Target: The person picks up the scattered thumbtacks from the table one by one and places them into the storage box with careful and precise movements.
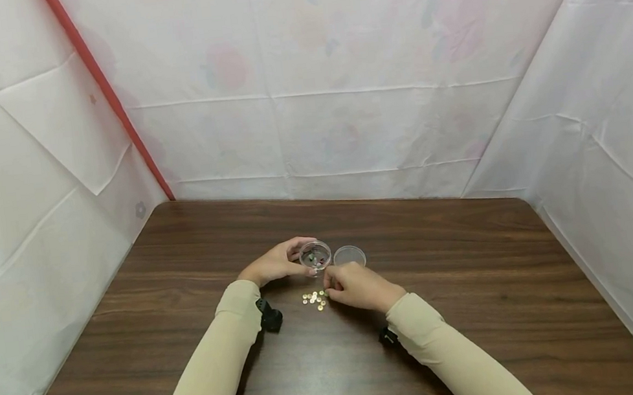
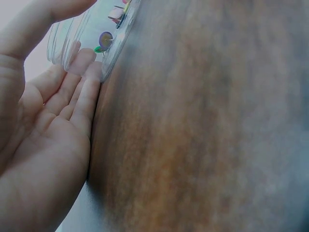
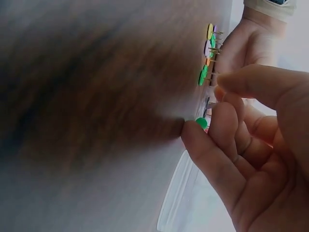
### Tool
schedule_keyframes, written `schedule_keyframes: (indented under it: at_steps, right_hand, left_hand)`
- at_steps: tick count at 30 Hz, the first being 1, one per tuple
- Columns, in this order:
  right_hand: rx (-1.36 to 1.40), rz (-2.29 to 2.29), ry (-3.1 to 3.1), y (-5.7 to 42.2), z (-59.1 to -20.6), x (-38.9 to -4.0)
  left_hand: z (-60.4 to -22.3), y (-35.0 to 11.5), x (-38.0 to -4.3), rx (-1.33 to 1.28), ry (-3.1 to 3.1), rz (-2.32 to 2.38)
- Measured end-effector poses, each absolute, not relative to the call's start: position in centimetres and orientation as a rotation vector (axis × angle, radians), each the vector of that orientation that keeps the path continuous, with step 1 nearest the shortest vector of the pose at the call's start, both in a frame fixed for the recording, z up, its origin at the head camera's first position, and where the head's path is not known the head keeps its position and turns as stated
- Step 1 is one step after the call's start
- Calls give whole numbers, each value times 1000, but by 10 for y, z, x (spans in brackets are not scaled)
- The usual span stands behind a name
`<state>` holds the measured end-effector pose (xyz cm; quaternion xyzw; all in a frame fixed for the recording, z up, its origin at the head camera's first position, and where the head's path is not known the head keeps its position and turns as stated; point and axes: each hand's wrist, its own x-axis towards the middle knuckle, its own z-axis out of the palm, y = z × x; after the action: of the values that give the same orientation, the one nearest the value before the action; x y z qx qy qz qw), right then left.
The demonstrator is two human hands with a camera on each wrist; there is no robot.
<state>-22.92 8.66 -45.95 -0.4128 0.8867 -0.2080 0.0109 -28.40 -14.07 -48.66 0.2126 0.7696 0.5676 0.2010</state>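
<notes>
My left hand (image 1: 279,262) holds a clear round plastic box (image 1: 316,264) between thumb and fingers. Colored thumbtacks (image 2: 106,39) show inside through its clear wall. My right hand (image 1: 354,285) reaches low over the table, right of a small cluster of thumbtacks (image 1: 313,299). In the right wrist view, those loose thumbtacks (image 3: 209,48) have their pins pointing away from the wood. The right thumb and fingertips (image 3: 227,79) are bent close together beside the nearest green tack (image 3: 203,76); I cannot tell whether they pinch one. Another fingertip is right at the tabletop.
A clear round lid (image 1: 349,255) lies on the brown wooden table (image 1: 479,283), just right of the box and partly behind the right hand. White patterned sheets (image 1: 310,94) hang at the back and both sides of the table.
</notes>
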Motion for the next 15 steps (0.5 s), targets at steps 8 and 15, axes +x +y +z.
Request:
schedule_keyframes:
  at_steps: [8,15]
  right_hand:
    - [-1256,-545,2808,85,-460,-225]
    - [-1240,-546,2820,86,-460,-225]
  left_hand:
    - [-486,-140,-283,556,2168,1572]
    - [-486,-140,-283,557,2192,1545]
